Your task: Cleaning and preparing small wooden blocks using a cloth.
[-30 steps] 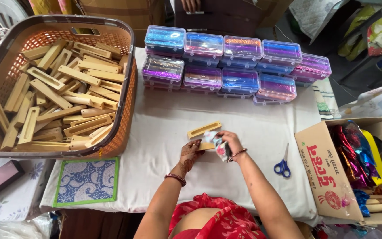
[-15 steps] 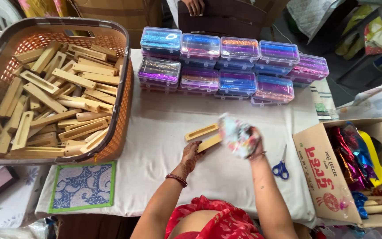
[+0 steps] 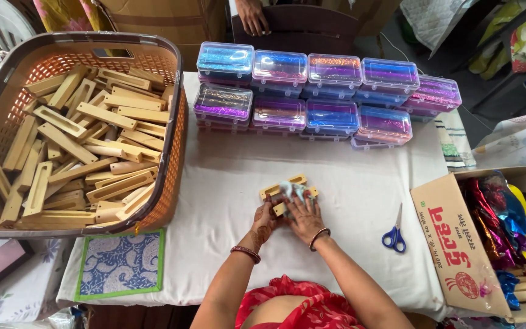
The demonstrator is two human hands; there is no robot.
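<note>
Both forearms reach forward from the near edge of the desk and angle in toward each other, meeting a little right of its middle. The left hand (image 3: 264, 220) lies palm down, fingers curled at the tips, with a dark beaded bangle at the wrist. The right hand (image 3: 304, 214) sits just beside it, almost touching, fingers spread and pressing downward, a thin bangle on its wrist. Both elbows are bent and tucked close to the body.

My hands (image 3: 287, 216) cover most of the wooden pieces (image 3: 282, 183) and the shiny scrap (image 3: 291, 190) (too small to identify); the cardboard box (image 3: 458, 244) runs off-frame.
</note>
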